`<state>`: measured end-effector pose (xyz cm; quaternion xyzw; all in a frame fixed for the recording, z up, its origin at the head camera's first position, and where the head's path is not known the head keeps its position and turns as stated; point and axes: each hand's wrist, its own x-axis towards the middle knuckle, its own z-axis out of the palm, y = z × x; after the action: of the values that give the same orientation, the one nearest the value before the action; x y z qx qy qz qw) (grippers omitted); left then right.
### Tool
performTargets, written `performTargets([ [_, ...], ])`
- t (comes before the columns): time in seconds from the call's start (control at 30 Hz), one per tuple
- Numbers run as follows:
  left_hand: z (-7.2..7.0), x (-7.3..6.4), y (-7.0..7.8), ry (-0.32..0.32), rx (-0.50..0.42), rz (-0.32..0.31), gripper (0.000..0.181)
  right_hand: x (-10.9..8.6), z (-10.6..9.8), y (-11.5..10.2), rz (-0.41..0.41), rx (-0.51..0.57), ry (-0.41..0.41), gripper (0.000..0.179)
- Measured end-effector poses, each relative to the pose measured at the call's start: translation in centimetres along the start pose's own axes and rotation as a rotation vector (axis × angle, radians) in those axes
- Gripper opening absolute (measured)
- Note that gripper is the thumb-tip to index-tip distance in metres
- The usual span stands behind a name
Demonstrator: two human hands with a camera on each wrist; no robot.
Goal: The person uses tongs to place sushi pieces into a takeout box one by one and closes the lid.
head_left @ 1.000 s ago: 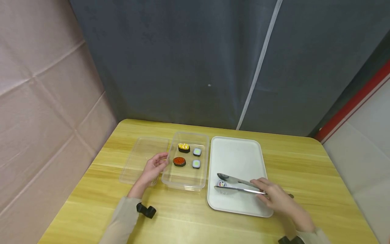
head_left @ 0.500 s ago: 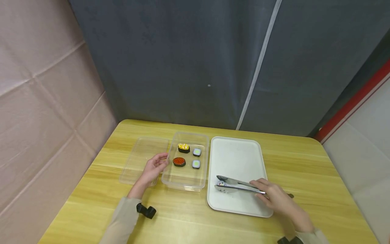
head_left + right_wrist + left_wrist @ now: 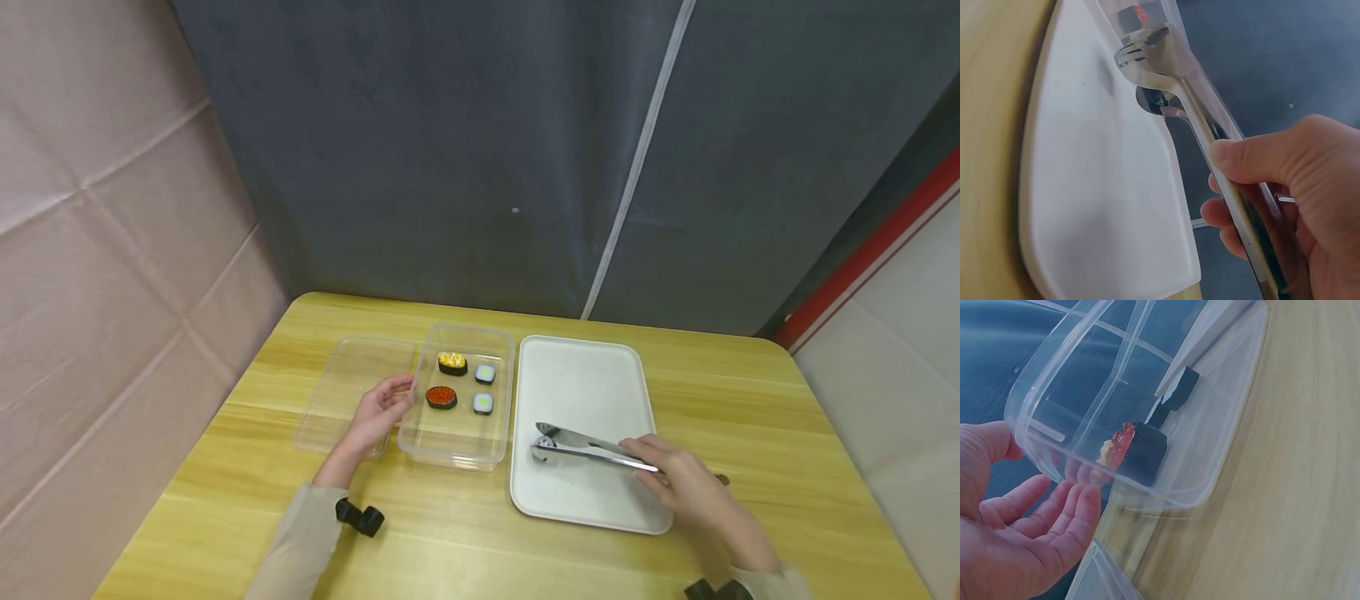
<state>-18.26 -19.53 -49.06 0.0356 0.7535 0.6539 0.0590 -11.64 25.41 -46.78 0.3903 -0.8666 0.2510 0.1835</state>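
Note:
My right hand (image 3: 686, 483) grips metal tongs (image 3: 1194, 119), thumb on one arm and fingers round the other. Close over the white tray (image 3: 588, 383), the tong tips flank a small sushi roll piece (image 3: 545, 442), partly hidden by them. My left hand (image 3: 1029, 531) touches the side wall of a clear plastic box (image 3: 457, 454), fingers loosely extended and thumb near the rim. Inside the box lie a sushi piece with yellow topping (image 3: 452, 363), one with red roe (image 3: 441, 397), and two small rolls, a far one (image 3: 485, 373) and a near one (image 3: 483, 403).
A clear lid (image 3: 360, 358) lies left of the box, partly behind the left hand. Box and tray stand side by side on the wooden table (image 3: 450, 533). A dark curtain (image 3: 450, 167) hangs behind the table's far edge.
The tong arms have come closer together around the sushi roll piece, and the right hand has shifted slightly. The left hand and box have stayed where they were.

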Motion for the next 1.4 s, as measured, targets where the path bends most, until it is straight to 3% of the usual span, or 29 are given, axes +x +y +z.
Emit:
performTargets([
  [0.2, 0.0, 0.0, 0.0, -0.001, 0.0, 0.006, 0.043, 0.5, -1.2, 0.0, -0.009, -0.019, 0.028, 0.027],
  [0.5, 0.1, -0.4, 0.9, -0.012, -0.019, -0.011, 0.044, 1.6, -3.1, 0.1, -0.023, -0.014, 0.087, 0.046],
  [0.9, 0.2, -0.3, 0.6, -0.011, -0.014, -0.014, 0.044, 3.8, -4.6, 0.0, -0.047, -0.002, 0.125, 0.037],
  [1.17, 0.1, -0.3, 0.6, -0.017, -0.018, -0.009, 0.044, 5.8, -4.1, -0.3, -0.102, 0.01, 0.154, 0.045],
  [1.4, 0.2, -0.2, 0.5, -0.018, -0.032, -0.021, 0.045, 8.1, -2.6, -0.6, -0.157, 0.081, 0.149, 0.039],
])
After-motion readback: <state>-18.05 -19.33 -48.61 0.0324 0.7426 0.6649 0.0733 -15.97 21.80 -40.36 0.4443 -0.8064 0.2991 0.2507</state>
